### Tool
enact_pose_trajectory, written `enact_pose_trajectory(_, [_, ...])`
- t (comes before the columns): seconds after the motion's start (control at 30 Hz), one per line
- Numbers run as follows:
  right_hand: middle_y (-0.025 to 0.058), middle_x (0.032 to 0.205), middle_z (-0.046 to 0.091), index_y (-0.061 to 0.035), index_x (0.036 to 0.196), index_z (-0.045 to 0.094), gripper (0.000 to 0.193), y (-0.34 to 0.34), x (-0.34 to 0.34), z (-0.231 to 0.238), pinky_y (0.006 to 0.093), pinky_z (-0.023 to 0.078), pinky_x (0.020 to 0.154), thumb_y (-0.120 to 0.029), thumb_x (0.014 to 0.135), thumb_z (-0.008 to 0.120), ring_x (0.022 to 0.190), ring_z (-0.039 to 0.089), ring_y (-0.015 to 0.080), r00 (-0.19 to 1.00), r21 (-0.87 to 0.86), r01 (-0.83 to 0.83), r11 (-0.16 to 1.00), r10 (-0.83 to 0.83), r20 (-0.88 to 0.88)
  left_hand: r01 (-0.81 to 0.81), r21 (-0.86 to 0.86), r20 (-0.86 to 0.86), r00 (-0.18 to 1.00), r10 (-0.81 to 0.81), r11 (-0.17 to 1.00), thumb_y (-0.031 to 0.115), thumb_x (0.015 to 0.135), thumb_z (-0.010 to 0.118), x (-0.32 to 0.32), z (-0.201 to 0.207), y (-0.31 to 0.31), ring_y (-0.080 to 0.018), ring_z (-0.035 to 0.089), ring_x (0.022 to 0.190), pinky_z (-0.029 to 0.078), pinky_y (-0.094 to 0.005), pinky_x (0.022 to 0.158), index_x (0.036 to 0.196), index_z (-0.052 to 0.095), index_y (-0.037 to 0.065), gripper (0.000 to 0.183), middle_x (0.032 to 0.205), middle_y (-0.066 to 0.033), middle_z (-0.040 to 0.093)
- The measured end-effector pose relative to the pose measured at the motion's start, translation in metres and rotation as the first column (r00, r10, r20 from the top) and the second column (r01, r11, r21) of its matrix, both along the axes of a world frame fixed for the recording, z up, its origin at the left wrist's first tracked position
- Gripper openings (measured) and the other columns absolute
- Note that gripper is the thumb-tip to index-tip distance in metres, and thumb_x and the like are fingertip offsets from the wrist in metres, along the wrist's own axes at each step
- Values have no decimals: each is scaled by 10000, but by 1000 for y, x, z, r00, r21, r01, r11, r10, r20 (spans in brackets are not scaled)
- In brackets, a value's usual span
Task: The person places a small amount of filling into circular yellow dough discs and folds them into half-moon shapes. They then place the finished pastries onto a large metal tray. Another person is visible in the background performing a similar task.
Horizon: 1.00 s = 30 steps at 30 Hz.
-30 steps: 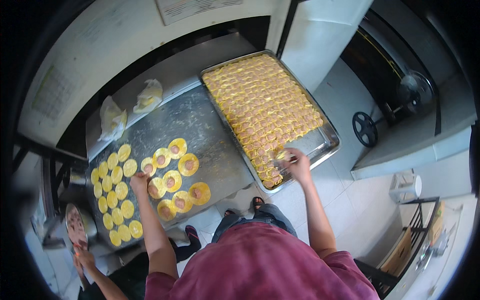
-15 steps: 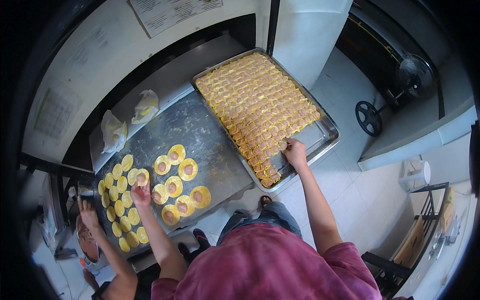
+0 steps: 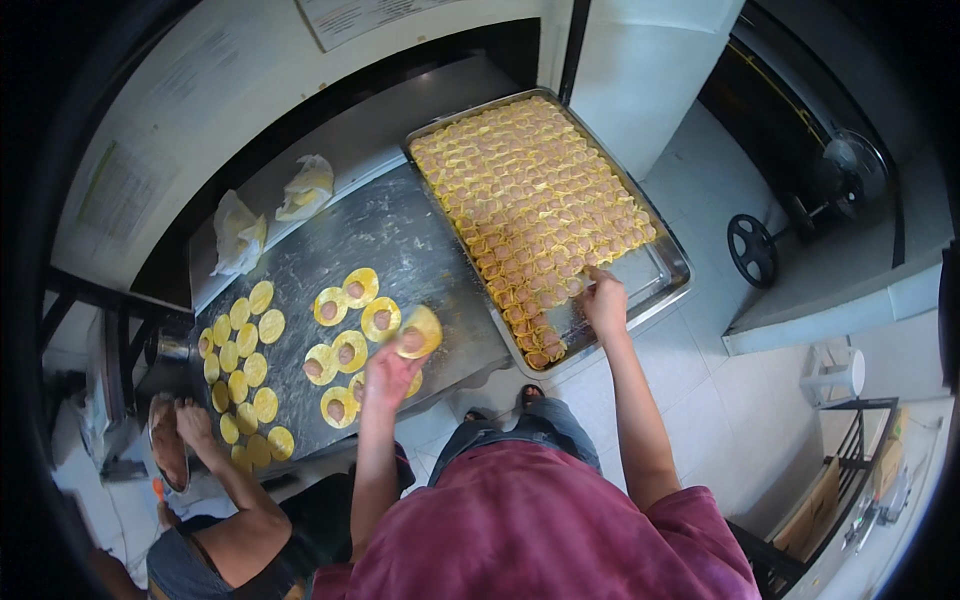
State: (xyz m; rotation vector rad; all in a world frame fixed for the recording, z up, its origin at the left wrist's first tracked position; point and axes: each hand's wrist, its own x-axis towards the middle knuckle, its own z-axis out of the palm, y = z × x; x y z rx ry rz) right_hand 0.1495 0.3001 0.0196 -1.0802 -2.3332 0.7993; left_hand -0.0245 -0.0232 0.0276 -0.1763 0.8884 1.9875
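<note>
My left hand (image 3: 390,375) is raised over the worktable. Its fingers pinch a round yellow dough wrapper (image 3: 428,328) with a lump of pinkish meat filling on it. My right hand (image 3: 605,303) reaches into a large metal tray (image 3: 673,272), its fingers drawn together at the edge of the packed rows of small dumplings (image 3: 530,190). Whatever it may hold is hidden by the fingers. Below my left hand lie several wrappers topped with filling (image 3: 347,350). Farther left are plain yellow wrappers (image 3: 255,369).
At the left, a co-worker's hand (image 3: 195,425) is beside a bowl of filling (image 3: 168,450). Crumpled plastic bags (image 3: 240,235) rest at the back of the dark, flour-dusted worktable (image 3: 340,235). A black handwheel (image 3: 752,250) and a white stool (image 3: 835,370) stand to the right.
My left hand has moved right, carrying the filled wrapper from beside the plain ones toward the tray. My right hand stays at the dumpling rows. The co-worker's hand has shifted toward the bowl.
</note>
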Motion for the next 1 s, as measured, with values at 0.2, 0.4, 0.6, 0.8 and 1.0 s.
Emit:
enact_pose_trajectory(0.2, [98, 858, 610, 22, 1005, 576, 240, -106, -44, 30, 305, 498, 656, -109, 808, 612, 756, 601, 174, 902, -607, -346, 716, 76, -425, -22, -34, 26, 999, 23, 999, 172, 888, 386, 29, 17, 43, -266, 464, 1158, 371, -423, 986, 1201, 425, -19, 369, 1225, -134, 501])
enact_pose_trajectory(0.4, [51, 836, 591, -10, 893, 574, 148, -159, -67, 6, 260, 499, 645, -140, 831, 604, 751, 572, 130, 850, -862, -431, 267, -199, -487, -263, -148, 34, 962, 270, 953, 200, 916, 424, 46, 22, 47, -249, 497, 1122, 408, -403, 957, 1143, 442, 3, 301, 1178, -131, 512])
enact_pose_trajectory(0.6, [55, 854, 587, -24, 898, 571, 112, -159, -65, 0, 263, 496, 641, -121, 841, 576, 755, 572, 132, 907, -903, -326, 280, -178, -382, -244, -297, -210, 960, 186, 923, 226, 910, 486, 51, 3, 36, -218, 544, 1052, 479, -364, 863, 1121, 455, 38, 284, 1144, -114, 521])
enact_pose_trajectory(0.8, [50, 853, 596, -23, 939, 578, 142, -162, -67, -30, 256, 482, 646, -115, 831, 573, 759, 581, 135, 927, -921, -287, 263, -164, -336, -217, -442, -323, 944, 71, 870, 188, 889, 532, 49, -6, 31, -160, 573, 914, 515, -291, 755, 1080, 508, 13, 260, 996, -70, 556])
enact_pose_trajectory(1.0, [78, 820, 623, 31, 932, 592, 148, -171, -65, -66, 256, 506, 613, -66, 831, 545, 709, 598, 131, 965, -645, -223, 731, 69, -255, -177, -608, -483, 856, -183, 774, 110, 879, 531, 41, -36, 24, -130, 561, 875, 520, -254, 719, 1073, 539, 0, 223, 985, -58, 550])
